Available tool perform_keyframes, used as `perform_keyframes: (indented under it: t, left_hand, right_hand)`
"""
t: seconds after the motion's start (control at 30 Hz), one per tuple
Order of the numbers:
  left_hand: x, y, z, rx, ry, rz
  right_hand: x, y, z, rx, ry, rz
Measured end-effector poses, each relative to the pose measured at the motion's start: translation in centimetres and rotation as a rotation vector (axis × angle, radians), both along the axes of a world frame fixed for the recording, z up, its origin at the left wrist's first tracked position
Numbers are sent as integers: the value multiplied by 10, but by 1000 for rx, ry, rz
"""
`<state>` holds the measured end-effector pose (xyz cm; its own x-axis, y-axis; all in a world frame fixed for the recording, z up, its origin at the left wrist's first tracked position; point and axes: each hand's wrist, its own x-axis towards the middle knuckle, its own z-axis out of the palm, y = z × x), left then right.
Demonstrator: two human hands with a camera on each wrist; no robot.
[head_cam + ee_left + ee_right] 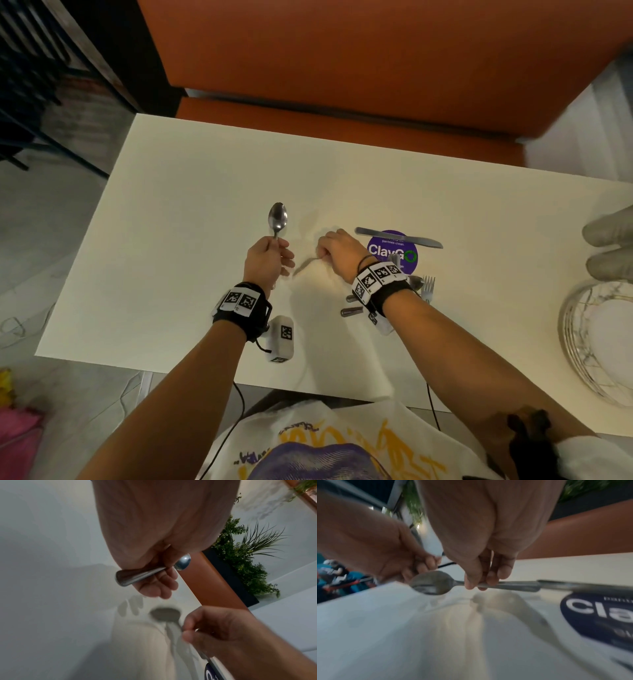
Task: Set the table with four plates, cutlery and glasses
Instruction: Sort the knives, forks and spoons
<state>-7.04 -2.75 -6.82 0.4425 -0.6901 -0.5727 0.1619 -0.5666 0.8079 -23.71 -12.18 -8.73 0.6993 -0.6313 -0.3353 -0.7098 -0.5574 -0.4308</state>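
— What are the hands doing?

— The left hand [266,260] has its fingers curled round the handle of a spoon [277,217], bowl up and pointing toward the table's far edge, above the middle of the white table [191,192]. The right hand [339,253] pinches the neck of a second spoon [431,582] between thumb and fingertips, just above the tabletop, beside the left hand.

— How do the spoons look?

— Plain polished steel; the left one's handle widens toward its end in the left wrist view. The second is smeared by motion in the head view.

— Anything else hard to see?

— A knife [399,237] lies across a round purple sticker [394,253]. Nearer the near edge, a fork [428,286] and more cutlery handles [351,311] are mostly hidden by the right wrist.

— Any containers?

— At the table's right edge a wire basket [579,346], cut off by the frame, holds white plates [613,342]; how many I cannot tell. Beyond it stand blurred glasses [609,240].
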Motion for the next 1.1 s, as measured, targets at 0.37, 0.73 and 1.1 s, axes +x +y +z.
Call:
perform_keyframes:
  t: [0.37, 0.73, 1.1]
  left_hand:
    - [-39, -12, 13, -78, 199, -79]
    - [-72, -6, 16, 16, 93, -189]
    - [-86, -8, 16, 28, 156, -320]
  right_hand:
    - [-2, 16, 45, 477, -585, -848]
    - [-28, 26, 34, 243, -434, -870]
    - [-60, 8, 48, 197, -582, -930]
